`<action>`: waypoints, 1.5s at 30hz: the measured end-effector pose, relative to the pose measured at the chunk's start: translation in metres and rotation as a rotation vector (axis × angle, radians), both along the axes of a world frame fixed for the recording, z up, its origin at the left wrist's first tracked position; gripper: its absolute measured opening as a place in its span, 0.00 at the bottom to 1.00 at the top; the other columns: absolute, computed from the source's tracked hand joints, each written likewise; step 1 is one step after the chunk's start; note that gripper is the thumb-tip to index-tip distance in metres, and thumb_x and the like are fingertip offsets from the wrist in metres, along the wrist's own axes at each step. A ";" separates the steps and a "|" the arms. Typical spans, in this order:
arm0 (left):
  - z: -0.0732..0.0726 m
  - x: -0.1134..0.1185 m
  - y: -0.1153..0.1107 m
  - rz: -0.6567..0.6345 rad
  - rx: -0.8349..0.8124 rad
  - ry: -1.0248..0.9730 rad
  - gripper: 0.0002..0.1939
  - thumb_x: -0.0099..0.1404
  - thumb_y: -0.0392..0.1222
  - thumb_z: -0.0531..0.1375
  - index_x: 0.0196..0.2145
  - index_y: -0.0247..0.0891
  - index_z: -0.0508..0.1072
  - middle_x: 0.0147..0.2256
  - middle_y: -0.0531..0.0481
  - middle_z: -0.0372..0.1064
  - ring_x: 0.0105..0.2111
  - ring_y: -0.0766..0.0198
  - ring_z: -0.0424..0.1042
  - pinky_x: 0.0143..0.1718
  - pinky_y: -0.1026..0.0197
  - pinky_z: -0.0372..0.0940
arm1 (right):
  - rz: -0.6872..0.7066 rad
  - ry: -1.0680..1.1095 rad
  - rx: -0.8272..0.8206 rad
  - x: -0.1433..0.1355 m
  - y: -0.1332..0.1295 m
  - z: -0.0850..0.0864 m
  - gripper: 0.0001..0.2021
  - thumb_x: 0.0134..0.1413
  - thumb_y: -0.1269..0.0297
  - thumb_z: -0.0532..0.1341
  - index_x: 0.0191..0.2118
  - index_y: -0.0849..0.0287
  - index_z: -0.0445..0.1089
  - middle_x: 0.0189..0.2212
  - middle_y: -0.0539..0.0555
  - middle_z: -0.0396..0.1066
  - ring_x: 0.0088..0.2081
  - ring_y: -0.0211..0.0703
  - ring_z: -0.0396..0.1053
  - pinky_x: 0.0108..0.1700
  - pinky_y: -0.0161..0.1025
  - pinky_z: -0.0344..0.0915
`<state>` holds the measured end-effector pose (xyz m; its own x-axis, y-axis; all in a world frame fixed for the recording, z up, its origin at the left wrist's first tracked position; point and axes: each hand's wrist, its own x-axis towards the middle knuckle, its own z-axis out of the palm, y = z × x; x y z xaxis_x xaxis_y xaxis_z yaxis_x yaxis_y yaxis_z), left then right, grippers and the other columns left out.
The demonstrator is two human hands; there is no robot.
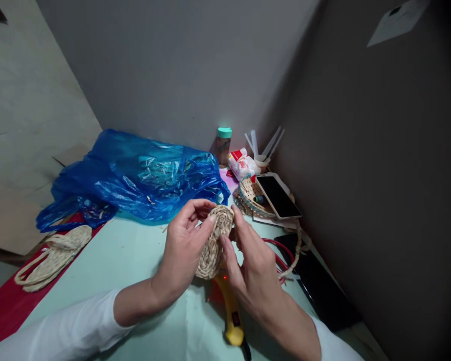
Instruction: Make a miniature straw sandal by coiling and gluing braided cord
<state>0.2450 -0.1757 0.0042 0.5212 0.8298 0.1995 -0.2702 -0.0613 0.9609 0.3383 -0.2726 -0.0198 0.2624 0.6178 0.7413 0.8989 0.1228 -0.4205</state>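
Note:
Between my two hands is a small woven piece (209, 258) of coiled, braided straw, held up over the table. My left hand (186, 245) grips its left side, thumb on the front face and fingers curled behind. On the right side, my right hand (253, 258) pinches it between thumb and fingers. Just below the piece, a yellow glue gun (231, 313) with a small red light lies on the table.
A blue plastic bag (135, 175) covers the back left. Braided straw (56, 255) lies on red cloth (7, 306). Back right: a basket (246, 195), phone (278, 196), jar (223, 145) and white sticks (270, 143). A black flat object (326, 286) lies at right.

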 end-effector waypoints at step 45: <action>0.036 -0.014 0.035 -0.448 0.451 0.425 0.09 0.62 0.41 0.67 0.42 0.42 0.80 0.39 0.48 0.78 0.37 0.60 0.76 0.40 0.63 0.70 | 0.138 0.293 -0.424 0.018 -0.023 0.031 0.33 0.62 0.66 0.54 0.71 0.65 0.48 0.33 0.57 0.74 0.31 0.49 0.73 0.34 0.43 0.68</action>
